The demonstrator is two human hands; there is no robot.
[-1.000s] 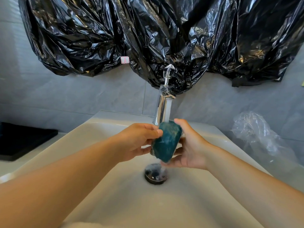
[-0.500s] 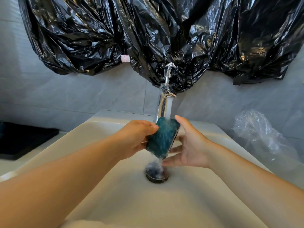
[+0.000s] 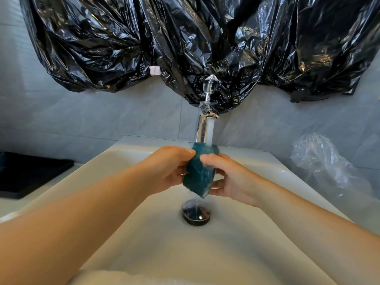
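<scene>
Spanning the foreground: white washbasin (image 3: 144, 233), its dark round drain stopper (image 3: 196, 214) under falling water. Above the drain, teal scouring sponge (image 3: 197, 177), held upright in the stream; left hand (image 3: 170, 167) curls its fingers round the left edge, right hand (image 3: 232, 177) pinches the right edge, thumb across the front. Behind: chrome tap (image 3: 202, 128) with clear knob, running; black bin-bag plastic (image 3: 123, 48) across the grey tiled wall.

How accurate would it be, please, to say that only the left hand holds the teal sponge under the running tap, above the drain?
Not quite: in the head view both hands hold it. The left hand grips the teal sponge on one side, the right hand pinches the other. It is indeed under the running tap, above the drain.
</scene>
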